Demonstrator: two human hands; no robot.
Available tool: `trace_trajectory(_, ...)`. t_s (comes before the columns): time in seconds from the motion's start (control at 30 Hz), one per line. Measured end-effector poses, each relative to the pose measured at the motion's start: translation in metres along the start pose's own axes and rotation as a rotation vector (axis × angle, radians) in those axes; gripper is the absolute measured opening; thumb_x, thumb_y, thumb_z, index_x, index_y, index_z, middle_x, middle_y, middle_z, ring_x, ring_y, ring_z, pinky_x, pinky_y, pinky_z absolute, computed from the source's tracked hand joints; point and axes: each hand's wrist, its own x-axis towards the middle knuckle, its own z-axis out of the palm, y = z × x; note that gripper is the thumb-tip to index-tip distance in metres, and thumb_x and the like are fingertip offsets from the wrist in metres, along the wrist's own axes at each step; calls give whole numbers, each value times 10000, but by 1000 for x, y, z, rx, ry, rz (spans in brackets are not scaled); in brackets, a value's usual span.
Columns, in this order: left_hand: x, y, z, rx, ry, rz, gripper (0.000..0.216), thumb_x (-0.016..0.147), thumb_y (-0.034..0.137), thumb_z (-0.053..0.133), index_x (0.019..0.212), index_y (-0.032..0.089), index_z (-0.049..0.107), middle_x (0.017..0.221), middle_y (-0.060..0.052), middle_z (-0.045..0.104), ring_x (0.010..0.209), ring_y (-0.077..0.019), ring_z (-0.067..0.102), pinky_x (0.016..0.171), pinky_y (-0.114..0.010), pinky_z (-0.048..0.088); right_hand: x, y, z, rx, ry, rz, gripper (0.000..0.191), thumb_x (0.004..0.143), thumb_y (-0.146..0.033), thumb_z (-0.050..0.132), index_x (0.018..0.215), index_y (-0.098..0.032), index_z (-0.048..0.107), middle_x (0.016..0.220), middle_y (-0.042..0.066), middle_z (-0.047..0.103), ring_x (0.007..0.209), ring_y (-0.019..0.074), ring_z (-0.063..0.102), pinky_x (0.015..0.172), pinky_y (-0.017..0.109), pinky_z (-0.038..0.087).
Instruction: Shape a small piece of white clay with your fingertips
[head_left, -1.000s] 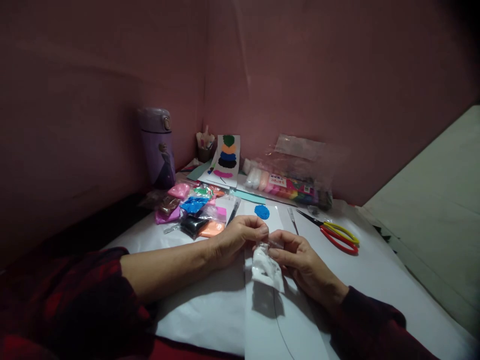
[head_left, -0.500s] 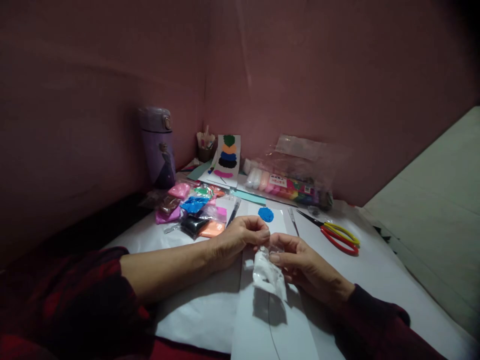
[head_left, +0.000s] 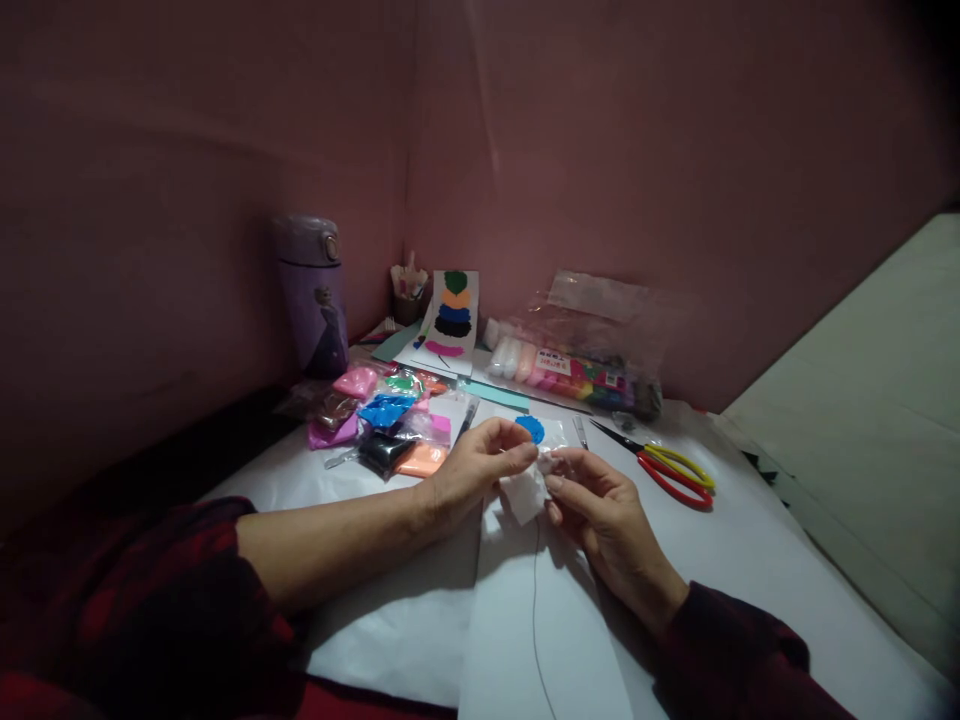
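Both hands are closed on a small packet of white clay (head_left: 525,496) in crinkled clear plastic. My left hand (head_left: 480,465) pinches its upper left side with thumb and forefinger. My right hand (head_left: 609,510) grips the right edge between thumb and fingers. Below the packet lies a long white paper strip (head_left: 517,630) with a thin dark curved line on it. A flat blue clay disc (head_left: 529,429) sits on the strip just beyond my fingertips. Part of the packet is hidden behind my fingers.
Left of the strip are several coloured clay packets (head_left: 386,410) and a purple bottle (head_left: 311,300). Red-and-yellow-handled scissors (head_left: 667,468) lie to the right. Behind stand a clay multipack (head_left: 574,370) and a card with coloured shapes (head_left: 454,315). A pink wall closes the back.
The white packet has tipped upward and away, so less of it hangs below my fingers. My right hand has turned and risen slightly; my left has shifted little.
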Motion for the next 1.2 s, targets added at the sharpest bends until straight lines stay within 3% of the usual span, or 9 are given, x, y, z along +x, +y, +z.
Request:
trace_trajectory(0.2, 2, -3, -1, 30, -31, 26, 543, 532, 420, 849, 884, 80, 613, 803, -45, 630, 710, -113, 582, 683, -240, 437, 3, 6, -7, -111, 22, -70, 227, 686, -270, 802, 856, -199, 669, 580, -35, 589, 435, 80, 440, 417, 219, 286)
trace_trajectory(0.37, 3, -2, -2, 170, -37, 4, 538, 584, 455, 799, 945, 102, 614, 761, -10, 602, 572, -79, 514, 499, -208, 365, 1, 7, -5, -145, 47, -191, 178, 712, -256, 784, 850, -211, 681, 652, -18, 634, 495, 88, 509, 484, 226, 395)
trace_trajectory(0.73, 6, -4, -1, 237, 23, 142, 242, 608, 184, 686, 828, 114, 615, 727, 9, 583, 645, -92, 500, 611, -222, 381, 5, 16, -7, -234, 105, -329, 226, 741, -266, 754, 960, -236, 706, 779, 12, 680, 555, 120, 544, 557, 278, 477)
trace_trajectory(0.9, 4, 0, 3, 186, 29, 123, 179, 576, 106, 633, 747, 126, 583, 687, 19, 573, 635, -91, 504, 598, -215, 375, 6, 14, -7, -250, 51, -287, 263, 735, -289, 760, 995, -251, 743, 963, 55, 726, 739, 179, 626, 625, 292, 500)
trace_trajectory(1.03, 4, 0, 3, 189, 40, 113, 164, 568, 104, 632, 726, 125, 589, 681, 19, 569, 644, -95, 507, 602, -215, 381, 5, 14, -7, -237, 15, -204, 227, 742, -299, 743, 958, -233, 720, 877, 47, 717, 683, 166, 614, 580, 271, 490)
trace_trajectory(1.2, 4, -6, -1, 261, -29, 118, 213, 619, 184, 678, 809, 124, 603, 766, -20, 613, 725, -129, 550, 672, -245, 409, 5, 14, -8, -263, 18, -243, 137, 747, -237, 702, 884, -228, 698, 843, 22, 692, 698, 148, 603, 592, 245, 483)
